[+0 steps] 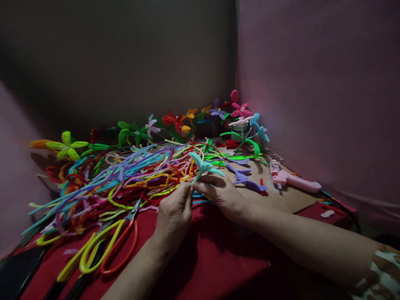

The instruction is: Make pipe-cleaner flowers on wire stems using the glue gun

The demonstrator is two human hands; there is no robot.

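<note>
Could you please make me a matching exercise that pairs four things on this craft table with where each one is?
Things:
1. teal pipe-cleaner flower
2. pink glue gun
3. red-handled scissors
4. yellow-green pipe-cleaner flower

Places:
A. lying on the brown board, at the right
B. on the red cloth, just left of the left hand
C. pinched between the left hand and the right hand
D. at the far left end of the pipe-cleaner pile

Pairs: 1-C, 2-A, 3-B, 4-D.
</note>
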